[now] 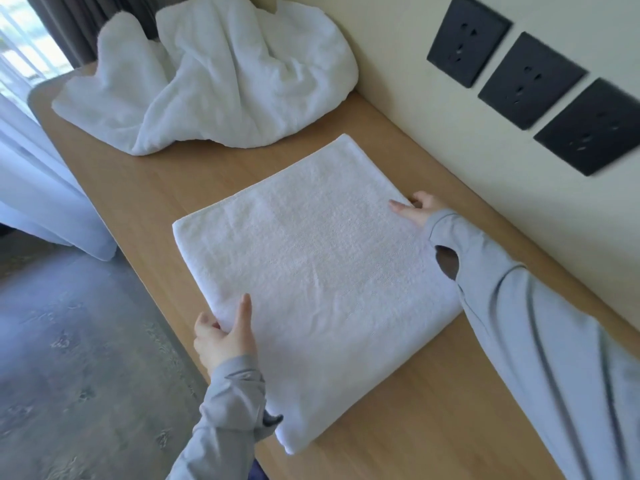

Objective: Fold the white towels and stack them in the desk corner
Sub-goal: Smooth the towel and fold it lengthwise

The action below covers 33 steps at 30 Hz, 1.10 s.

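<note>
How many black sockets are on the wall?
3, in a row above the desk: the far socket, the middle socket, the near socket. More may lie past the right edge.

Soft daylight comes from the window [20, 46] at the top left. It is very bright and washed out there. Shadows are faint. The folded towel [322, 271] looks sharp, but the wall sockets [530, 76] are smeared — and straight lines bend near the edges.

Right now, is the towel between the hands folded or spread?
Folded. The towel lies flat as a neat rectangle, its near corner thick with layers.
</note>
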Available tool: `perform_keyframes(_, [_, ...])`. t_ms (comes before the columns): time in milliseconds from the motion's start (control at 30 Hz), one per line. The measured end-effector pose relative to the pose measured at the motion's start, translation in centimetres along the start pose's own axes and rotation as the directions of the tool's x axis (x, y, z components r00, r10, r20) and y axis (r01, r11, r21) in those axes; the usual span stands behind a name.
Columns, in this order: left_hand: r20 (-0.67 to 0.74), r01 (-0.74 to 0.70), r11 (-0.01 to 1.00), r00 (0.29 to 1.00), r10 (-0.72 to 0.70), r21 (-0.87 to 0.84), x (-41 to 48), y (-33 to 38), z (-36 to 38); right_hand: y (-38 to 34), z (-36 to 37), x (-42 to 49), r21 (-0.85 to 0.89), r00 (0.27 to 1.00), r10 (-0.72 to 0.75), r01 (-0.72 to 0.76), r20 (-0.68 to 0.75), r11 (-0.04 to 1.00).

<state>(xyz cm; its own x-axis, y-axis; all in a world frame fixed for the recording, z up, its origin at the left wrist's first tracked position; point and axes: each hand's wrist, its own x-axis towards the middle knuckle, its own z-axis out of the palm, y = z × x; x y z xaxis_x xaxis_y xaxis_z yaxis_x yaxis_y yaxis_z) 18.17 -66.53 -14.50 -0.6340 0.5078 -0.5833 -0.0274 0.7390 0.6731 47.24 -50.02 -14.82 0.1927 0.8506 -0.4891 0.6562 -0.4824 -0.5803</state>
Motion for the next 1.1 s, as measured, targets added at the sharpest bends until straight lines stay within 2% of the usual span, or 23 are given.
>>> perform_keyframes(100, [0.074,0.072,0.997,0.995,-0.071,-0.006,0.7,0.0,-0.2,-0.6,-0.1,0.6,-0.107,0.997,0.072,-0.067,0.042,0.992])
perform_keyframes(167, [0.106,0.086,0.996,0.991,-0.086,0.006,0.3,0.5,-0.3,-1.0,-0.1,-0.6,-0.1,0.997,0.068,-0.064,0.029,0.993])
perform_keyframes(267, [0.138,-0.137,0.991,0.981,0.134,0.013,0.0,2.3,-1.0,-1.0,-0.8,-4.6,-0.063,0.993,-0.051,0.044,-0.104,0.997])
perform_keyframes(367, [0.253,-0.355,0.933,0.909,0.33,0.056,0.4,6.5,-1.8,0.3,-2.1,-11.2,-0.093,0.957,-0.052,0.027,-0.285,0.995])
perform_keyframes(433, [0.381,-0.47,0.876,0.832,0.402,0.103,1.2,9.8,-1.3,2.4,-2.6,-15.9,-0.006,0.9,0.05,-0.058,-0.432,0.998])
perform_keyframes(500, [0.527,-0.56,0.814,0.743,0.412,0.153,2.2,12.8,0.2,4.9,-2.2,-20.4,0.131,0.814,0.198,-0.15,-0.547,0.98])
perform_keyframes(600, [0.719,-0.637,0.745,0.612,0.33,0.2,3.2,14.9,4.9,7.8,0.4,-24.4,0.456,0.695,0.448,-0.192,-0.561,0.869])
perform_keyframes(667, [0.802,-0.733,0.609,0.542,0.251,0.304,3.2,14.5,8.1,9.7,2.5,-24.9,0.613,0.676,0.559,-0.198,-0.479,0.765])
perform_keyframes(733, [0.815,-0.819,0.423,0.519,0.258,0.388,3.1,13.1,10.1,10.7,4.3,-24.8,0.612,0.651,0.644,-0.333,-0.402,0.718])
perform_keyframes(800, [0.766,-0.845,0.322,0.527,0.369,0.427,3.0,11.5,10.5,11.1,5.9,-24.7,0.466,0.571,0.674,-0.488,-0.469,0.738])
perform_keyframes(833, [0.753,-0.87,0.259,0.493,0.436,0.42,2.7,10.8,10.4,10.6,6.8,-24.6,0.382,0.537,0.633,-0.512,-0.557,0.77])
perform_keyframes(867, [0.752,-0.89,0.214,0.455,0.476,0.403,2.3,10.1,10.1,9.6,7.5,-24.5,0.288,0.544,0.555,-0.5,-0.63,0.817])
perform_keyframes(900, [0.762,-0.901,0.219,0.434,0.481,0.375,1.9,9.4,9.9,8.5,8.2,-24.3,0.206,0.583,0.475,-0.468,-0.659,0.86])
perform_keyframes(967, [0.79,-0.892,0.294,0.445,0.422,0.345,1.6,8.4,9.3,6.9,9.4,-23.9,0.159,0.623,0.434,-0.446,-0.651,0.881])
perform_keyframes(1033, [0.791,-0.848,0.39,0.498,0.354,0.359,2.6,8.0,8.2,6.8,10.3,-24.4,0.24,0.576,0.486,-0.452,-0.657,0.859])
perform_keyframes(1100, [0.801,-0.81,0.43,0.536,0.268,0.398,4.7,8.1,6.8,8.0,10.9,-26.1,0.353,0.527,0.55,-0.432,-0.648,0.83])
